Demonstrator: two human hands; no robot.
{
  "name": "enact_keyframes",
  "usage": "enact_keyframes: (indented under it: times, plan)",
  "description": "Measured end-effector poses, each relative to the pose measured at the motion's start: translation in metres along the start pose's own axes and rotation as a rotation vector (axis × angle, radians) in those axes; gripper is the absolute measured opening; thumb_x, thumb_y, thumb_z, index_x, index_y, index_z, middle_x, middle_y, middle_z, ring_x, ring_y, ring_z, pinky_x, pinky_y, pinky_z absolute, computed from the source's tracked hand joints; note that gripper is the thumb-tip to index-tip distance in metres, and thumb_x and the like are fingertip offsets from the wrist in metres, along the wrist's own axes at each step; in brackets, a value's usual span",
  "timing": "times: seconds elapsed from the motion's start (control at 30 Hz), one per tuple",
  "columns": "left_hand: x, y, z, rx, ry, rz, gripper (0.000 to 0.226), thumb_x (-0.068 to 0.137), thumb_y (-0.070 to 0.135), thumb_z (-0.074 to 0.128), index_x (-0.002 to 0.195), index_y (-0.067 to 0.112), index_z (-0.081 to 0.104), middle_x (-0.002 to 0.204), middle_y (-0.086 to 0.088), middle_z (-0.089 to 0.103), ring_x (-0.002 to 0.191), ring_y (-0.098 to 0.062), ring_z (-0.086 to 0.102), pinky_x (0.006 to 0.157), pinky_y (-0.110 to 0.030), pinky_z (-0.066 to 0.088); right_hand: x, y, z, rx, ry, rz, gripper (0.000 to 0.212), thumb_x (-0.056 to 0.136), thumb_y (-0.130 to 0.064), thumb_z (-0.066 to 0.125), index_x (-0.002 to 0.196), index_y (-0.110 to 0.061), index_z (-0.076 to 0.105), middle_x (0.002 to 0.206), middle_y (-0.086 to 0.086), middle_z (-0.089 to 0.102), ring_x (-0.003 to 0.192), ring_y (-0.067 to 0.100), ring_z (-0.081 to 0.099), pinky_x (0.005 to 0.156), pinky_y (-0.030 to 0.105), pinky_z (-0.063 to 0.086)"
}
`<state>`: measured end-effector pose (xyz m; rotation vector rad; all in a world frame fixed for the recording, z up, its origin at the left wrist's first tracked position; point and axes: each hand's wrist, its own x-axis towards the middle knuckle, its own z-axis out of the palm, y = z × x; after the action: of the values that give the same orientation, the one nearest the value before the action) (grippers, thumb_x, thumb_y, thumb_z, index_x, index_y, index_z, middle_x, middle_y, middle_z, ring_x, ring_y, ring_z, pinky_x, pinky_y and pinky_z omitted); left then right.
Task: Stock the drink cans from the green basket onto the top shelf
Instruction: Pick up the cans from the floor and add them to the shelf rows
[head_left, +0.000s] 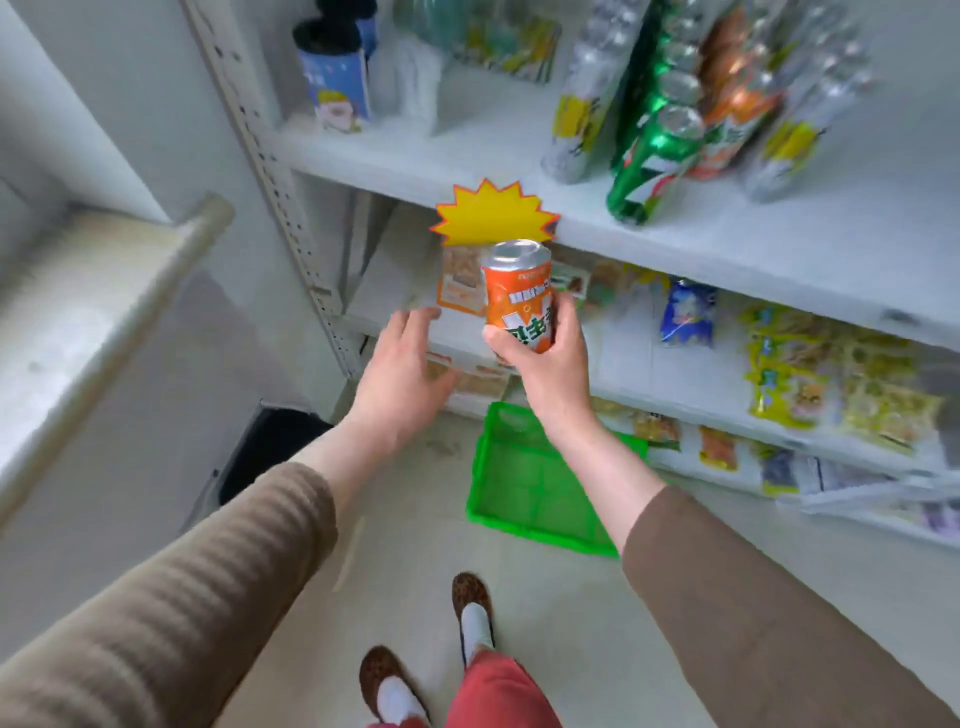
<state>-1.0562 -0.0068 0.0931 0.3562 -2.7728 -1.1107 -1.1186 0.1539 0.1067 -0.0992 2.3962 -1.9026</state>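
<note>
Head camera view: right hand grips an orange drink can upright, below the top shelf edge. Left hand hovers beside it, fingers relaxed, holding nothing. Green basket sits on the floor below.

Both my arms reach forward, sleeves brown. Right hand raised, fingers curled in a grip. Left hand beside it, fingers straight, holding nothing.
</note>
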Motion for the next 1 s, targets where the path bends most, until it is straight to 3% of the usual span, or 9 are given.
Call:
enact_keyframes:
  times: [0.1, 0.23, 0.37, 0.43, 0.57, 0.67, 0.77, 0.87, 1.0]
  plan:
    - [0.004, 0.053, -0.016, -0.003, 0.007, 0.092, 0.066, 0.081, 0.025, 0.072, 0.139, 0.015, 0.041, 0.13, -0.006, 0.045, 0.12, -0.028, 0.048, 0.101, -0.037, 0.04, -0.002, -0.04, -0.042, -0.007, 0.066, -0.056, 0.058, 0.067, -0.041, 0.088, 0.115, -0.033, 0.058, 0.102, -0.011, 0.073, 0.091, 0.013, 0.071, 0.085, 0.052, 0.059]
    - [0.011, 0.113, -0.013, 0.01, -0.013, 0.194, 0.066, 0.08, 0.026, 0.073, 0.138, 0.016, 0.042, 0.134, -0.005, 0.044, 0.126, -0.025, 0.042, 0.1, -0.036, 0.038, 0.004, -0.068, -0.098, -0.082, 0.145, -0.123, 0.069, 0.064, -0.055, 0.087, 0.124, -0.039, 0.055, 0.114, -0.009, 0.07, 0.103, 0.014, 0.068, 0.089, 0.047, 0.057]
    - [0.024, 0.162, 0.015, 0.001, -0.051, 0.3, 0.063, 0.079, 0.023, 0.074, 0.135, 0.016, 0.046, 0.13, -0.006, 0.048, 0.123, -0.026, 0.045, 0.102, -0.042, 0.04, 0.018, -0.076, -0.161, -0.153, 0.215, -0.134, 0.068, 0.065, -0.049, 0.09, 0.117, -0.033, 0.049, 0.109, -0.009, 0.064, 0.097, 0.012, 0.064, 0.081, 0.039, 0.055]
    - [0.032, 0.184, 0.035, 0.014, -0.073, 0.311, 0.062, 0.079, 0.025, 0.073, 0.134, 0.018, 0.045, 0.13, -0.004, 0.048, 0.124, -0.025, 0.045, 0.102, -0.04, 0.04, 0.031, -0.073, -0.192, -0.193, 0.215, -0.142, 0.072, 0.063, -0.052, 0.09, 0.118, -0.034, 0.046, 0.113, -0.005, 0.061, 0.102, 0.016, 0.062, 0.085, 0.04, 0.054]
    - [0.052, 0.227, 0.074, 0.043, -0.106, 0.286, 0.067, 0.082, 0.029, 0.072, 0.139, 0.021, 0.039, 0.137, -0.001, 0.044, 0.131, -0.023, 0.041, 0.105, -0.038, 0.038, 0.065, -0.064, -0.247, -0.297, 0.144, -0.14, 0.077, 0.066, -0.043, 0.092, 0.126, -0.033, 0.045, 0.112, -0.005, 0.049, 0.112, 0.019, 0.053, 0.092, 0.035, 0.048]
    - [0.068, 0.249, 0.092, 0.06, -0.13, 0.251, 0.067, 0.084, 0.029, 0.07, 0.141, 0.023, 0.036, 0.141, 0.0, 0.04, 0.134, -0.022, 0.038, 0.106, -0.039, 0.038, 0.098, -0.061, -0.275, -0.321, 0.12, -0.15, 0.077, 0.068, -0.037, 0.091, 0.128, -0.03, 0.045, 0.115, -0.003, 0.048, 0.118, 0.022, 0.051, 0.098, 0.039, 0.048]
    - [0.079, 0.264, 0.107, 0.075, -0.12, 0.217, 0.067, 0.085, 0.03, 0.07, 0.142, 0.024, 0.035, 0.143, 0.0, 0.038, 0.134, -0.023, 0.037, 0.106, -0.038, 0.038, 0.136, -0.061, -0.292, -0.343, 0.052, -0.165, 0.073, 0.071, -0.031, 0.089, 0.131, -0.033, 0.049, 0.107, -0.016, 0.047, 0.121, 0.023, 0.05, 0.102, 0.039, 0.047]
    - [0.086, 0.27, 0.116, 0.09, -0.114, 0.187, 0.067, 0.085, 0.03, 0.07, 0.142, 0.024, 0.035, 0.144, 0.001, 0.038, 0.133, -0.022, 0.039, 0.104, -0.037, 0.039, 0.165, -0.057, -0.292, -0.404, -0.015, -0.244, 0.073, 0.071, -0.027, 0.088, 0.134, -0.032, 0.052, 0.125, -0.008, 0.053, 0.126, 0.021, 0.048, 0.106, 0.041, 0.045]
    - [0.098, 0.271, 0.121, 0.13, -0.075, 0.159, 0.066, 0.086, 0.03, 0.069, 0.142, 0.023, 0.035, 0.143, 0.001, 0.039, 0.132, -0.022, 0.04, 0.101, -0.038, 0.041, 0.193, -0.056, -0.28, -0.517, -0.12, -0.32, 0.074, 0.078, -0.021, 0.085, 0.142, -0.027, 0.05, 0.138, -0.001, 0.046, 0.127, 0.02, 0.05, 0.106, 0.037, 0.045]
